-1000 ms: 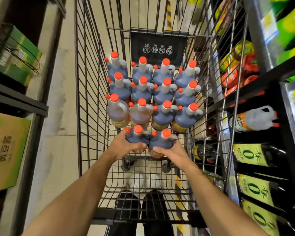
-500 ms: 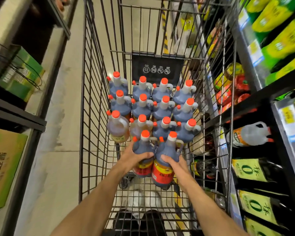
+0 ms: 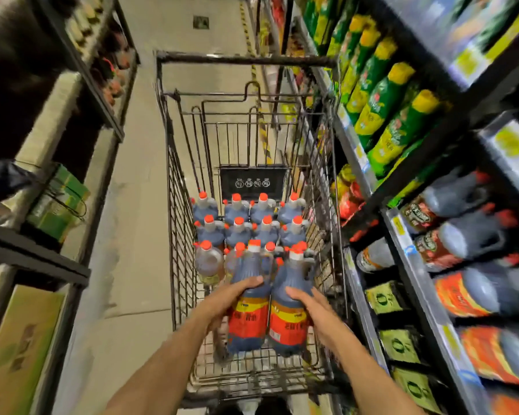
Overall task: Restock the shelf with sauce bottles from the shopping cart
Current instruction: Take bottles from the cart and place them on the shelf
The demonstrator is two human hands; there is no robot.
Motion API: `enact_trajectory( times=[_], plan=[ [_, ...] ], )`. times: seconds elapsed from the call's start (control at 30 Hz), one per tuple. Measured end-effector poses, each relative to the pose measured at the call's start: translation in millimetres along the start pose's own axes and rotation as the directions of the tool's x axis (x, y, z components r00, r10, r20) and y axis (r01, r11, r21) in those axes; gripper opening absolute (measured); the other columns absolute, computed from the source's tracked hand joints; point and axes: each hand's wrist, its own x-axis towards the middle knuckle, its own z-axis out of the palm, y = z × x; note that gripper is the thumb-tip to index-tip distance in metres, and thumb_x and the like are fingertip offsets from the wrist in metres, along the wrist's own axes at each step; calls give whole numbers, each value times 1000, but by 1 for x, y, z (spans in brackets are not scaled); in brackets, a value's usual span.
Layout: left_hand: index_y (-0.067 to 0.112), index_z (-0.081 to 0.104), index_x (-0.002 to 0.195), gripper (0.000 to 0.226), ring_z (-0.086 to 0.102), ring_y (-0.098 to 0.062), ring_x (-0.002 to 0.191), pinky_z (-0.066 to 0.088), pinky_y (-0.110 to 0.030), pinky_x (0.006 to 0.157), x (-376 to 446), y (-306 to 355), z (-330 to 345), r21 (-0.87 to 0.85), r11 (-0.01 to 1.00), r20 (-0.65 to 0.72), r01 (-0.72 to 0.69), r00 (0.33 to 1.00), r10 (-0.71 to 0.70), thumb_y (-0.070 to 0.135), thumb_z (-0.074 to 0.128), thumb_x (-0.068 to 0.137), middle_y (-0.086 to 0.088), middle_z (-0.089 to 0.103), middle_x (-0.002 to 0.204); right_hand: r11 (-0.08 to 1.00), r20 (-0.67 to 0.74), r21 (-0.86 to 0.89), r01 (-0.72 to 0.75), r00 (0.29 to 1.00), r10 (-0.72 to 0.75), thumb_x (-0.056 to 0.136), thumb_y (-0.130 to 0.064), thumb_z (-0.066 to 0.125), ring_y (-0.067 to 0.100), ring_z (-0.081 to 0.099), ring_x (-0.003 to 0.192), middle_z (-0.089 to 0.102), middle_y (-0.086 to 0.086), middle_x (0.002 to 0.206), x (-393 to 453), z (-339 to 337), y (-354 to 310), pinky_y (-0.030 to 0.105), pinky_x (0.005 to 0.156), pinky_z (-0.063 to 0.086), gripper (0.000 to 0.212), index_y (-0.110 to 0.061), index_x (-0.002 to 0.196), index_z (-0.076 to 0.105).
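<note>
I hold two dark sauce bottles with orange caps and red-yellow labels, side by side, raised above the cart floor. My left hand [image 3: 225, 301] grips the left bottle [image 3: 249, 310] round its middle. My right hand [image 3: 312, 313] grips the right bottle [image 3: 288, 313] the same way. Behind them several more orange-capped sauce bottles [image 3: 240, 229] stand in rows in the wire shopping cart [image 3: 174, 205]. On the right, the shelf [image 3: 402, 235] holds matching sauce bottles [image 3: 462, 235] lying on their sides.
Green and yellow packs [image 3: 381, 100] fill the upper right shelves; dark bottles with green labels [image 3: 384, 301] sit lower down. At the left stand dark racks with a green box [image 3: 57, 202] and a cardboard carton [image 3: 18, 339]. A bare concrete aisle floor [image 3: 138, 235] runs left of the cart.
Both hands lifted the two front bottles up out of the row and towards me. The view tilted up, showing more of the aisle and the right shelves.
</note>
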Motion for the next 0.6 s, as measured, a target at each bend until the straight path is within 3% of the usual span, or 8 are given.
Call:
enact_trajectory(
  times=[0.03, 0.1, 0.2, 0.27, 0.37, 0.4, 0.5, 0.6],
  plan=[
    [9, 69, 124, 70, 74, -34, 103, 60, -48, 92, -13, 16, 4, 17, 1000, 12, -24, 1000, 23, 46, 86, 67, -13, 78, 110, 999, -22, 31, 12, 1000, -11, 84, -39, 81, 13, 62, 84, 62, -7, 100, -14, 4, -10, 38, 87, 51, 34, -35, 106, 54],
    [12, 70, 123, 67, 74, -32, 103, 60, -47, 92, -38, 45, 13, 34, 995, 28, -96, 995, 95, 44, 89, 68, -12, 78, 112, 997, -31, 57, 60, 998, -58, 70, -46, 89, 19, 70, 93, 70, -5, 114, -38, 10, -29, 43, 93, 54, 56, -32, 116, 60],
    [14, 71, 122, 75, 74, -33, 102, 58, -51, 96, -66, 79, 27, 84, 974, 59, -209, 977, 205, 48, 92, 58, -11, 77, 113, 971, -122, 103, 215, 972, -203, 64, -40, 88, 29, 75, 99, 78, 5, 111, -70, 20, -51, 45, 89, 58, 70, -20, 127, 66],
    [12, 72, 116, 64, 75, -30, 92, 60, -49, 92, -84, 98, 36, 85, 967, 91, -239, 969, 231, 44, 91, 64, -12, 79, 106, 957, -188, 94, 275, 949, -255, 61, -42, 90, 34, 75, 99, 77, 12, 114, -95, 25, -70, 46, 82, 61, 85, -12, 135, 63],
    [12, 72, 117, 69, 75, -32, 92, 60, -48, 90, -108, 118, 53, 90, 953, 176, -288, 947, 269, 47, 89, 60, -13, 78, 108, 904, -261, 134, 405, 895, -362, 81, -22, 81, 26, 77, 80, 80, 9, 100, -133, 29, -87, 33, 62, 60, 54, -7, 130, 63],
    [11, 71, 120, 70, 75, -33, 93, 60, -49, 88, -116, 124, 61, 87, 950, 219, -301, 936, 277, 46, 89, 61, -14, 78, 108, 885, -294, 150, 440, 875, -385, 80, -19, 80, 24, 77, 75, 80, 8, 95, -146, 28, -90, 32, 60, 59, 51, -6, 127, 65],
    [7, 70, 108, 31, 76, -22, 69, 59, -30, 59, -139, 137, 90, 121, 921, 309, -371, 895, 321, 21, 82, 83, -8, 80, 86, 824, -433, 199, 531, 802, -412, 67, -28, 84, 32, 76, 82, 79, 13, 102, -193, 28, -94, 40, 71, 59, 58, -10, 120, 71],
    [12, 69, 111, 27, 76, -21, 71, 57, -28, 57, -165, 135, 127, 146, 888, 436, -436, 834, 337, 12, 77, 85, -9, 80, 92, 742, -556, 227, 631, 709, -433, 77, -18, 76, 36, 74, 88, 77, 18, 110, -240, 18, -82, 47, 83, 60, 38, -10, 114, 74]
  ],
)
